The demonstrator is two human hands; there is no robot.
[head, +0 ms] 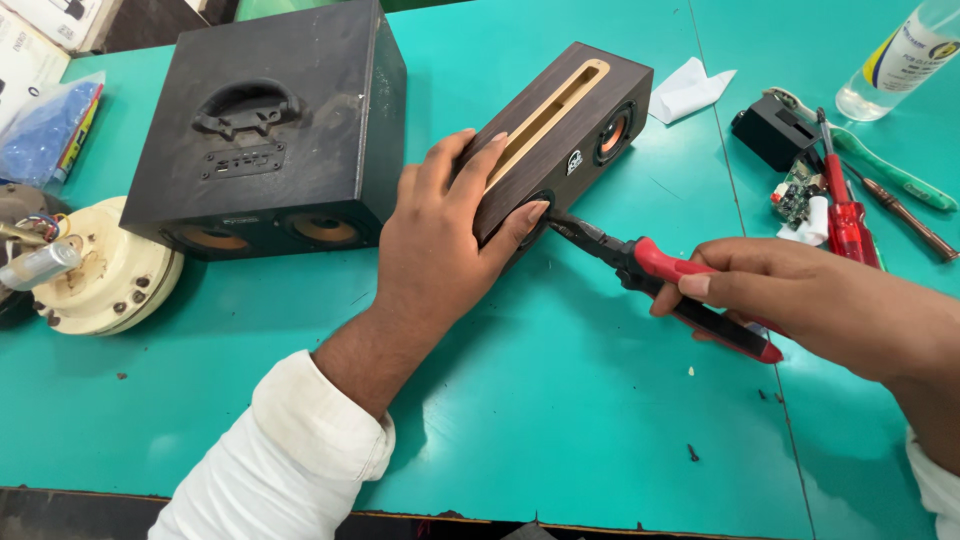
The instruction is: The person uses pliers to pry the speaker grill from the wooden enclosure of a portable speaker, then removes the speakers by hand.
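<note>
On the far left of the green table (pixel 560 400) lies one blue bag (pixel 50 125) and one cream round motor part (pixel 105 270). Next to it sits one big black speaker box (pixel 270 130).

In the middle, the left hand (pixel 440 245) wraps around the near end of one small brown speaker (pixel 570 125). Its fingers lie over the top and the thumb presses by the front hole. This speaker rests on the table, tilted on its edge, just beside the black box.

The right hand (pixel 800 300) is closed around one pair of pliers (pixel 660 275) with red and black handles. The thin tips touch the front of the small speaker, right under the left thumb.

To do this well, I think the left hand should hold the speaker tight so it does not slide. The pliers should grip gently and pull straight, so the wood does not get scratched and the thumb stays safe.

On the right lie one white cloth (pixel 688 90), one small black box (pixel 775 130), one red screwdriver (pixel 845 215), one green toothbrush (pixel 880 165) and one clear bottle (pixel 905 60).
</note>
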